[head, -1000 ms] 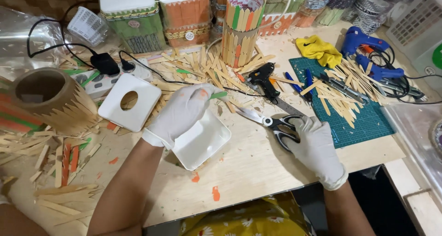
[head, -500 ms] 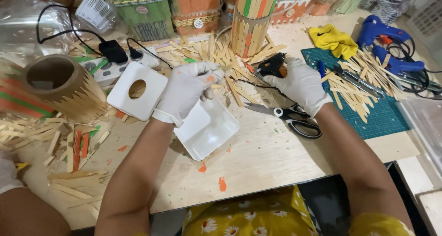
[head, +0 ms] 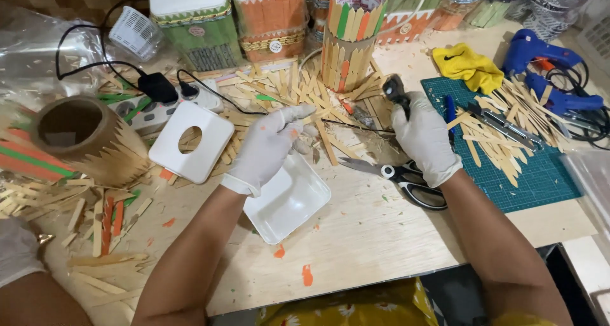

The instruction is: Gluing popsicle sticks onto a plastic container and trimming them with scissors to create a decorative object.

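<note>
The right hand, in a white glove, is wrapped around a black glue gun. The gun sticks up and away from the person, and its thin black cord runs left across the tabletop toward the other hand. The left hand, also gloved, is open with the fingers spread flat. It rests on the far edge of a white tray and reaches into the pile of wooden sticks. I cannot tell if it pinches a stick. The sticks lie just past the left hand's fingertips, most with their long sides pointing away from the person. So the left hand is the nearer one to the sticks. The scissors lie flat just below the right hand, with their blades pointing left. A white square lid with a hole sits just left of the left hand.
</note>
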